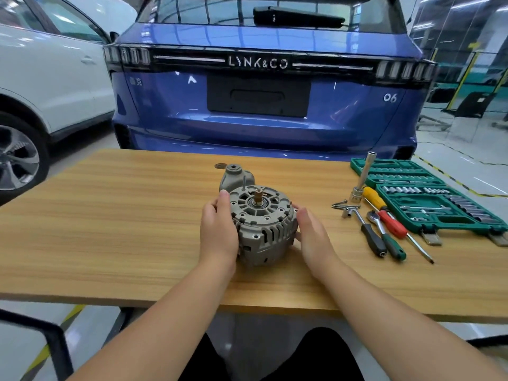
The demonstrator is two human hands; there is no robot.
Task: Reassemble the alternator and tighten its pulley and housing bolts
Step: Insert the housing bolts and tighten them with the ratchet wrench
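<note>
The alternator sits on the table right in front of me, about mid-width, and I have it between my two hands. My left hand lies against its left flank, thumb up along the rim and fingers wrapped round the far side out of my sight, so it grips the housing. My right hand is flat and relaxed against the right flank, fingers straight and together, touching the casing rather than curling round it. The body is grey cast metal, matt and slightly rough, round like a drum, with long cooling slots cut down its side and a ribbed, spoked end face turned up toward me. From the middle of that face a short brass-coloured shaft stands out of a dark bearing ring. Behind it a smooth grey mounting lug rises with a round bore in its top. The table is pale wood-grain laminate. To my right lie loose bolts, a black-handled T-wrench, a green-handled ratchet, a red and yellow screwdriver, an upright steel extension bar and an open green socket case. A blue car stands beyond
</note>
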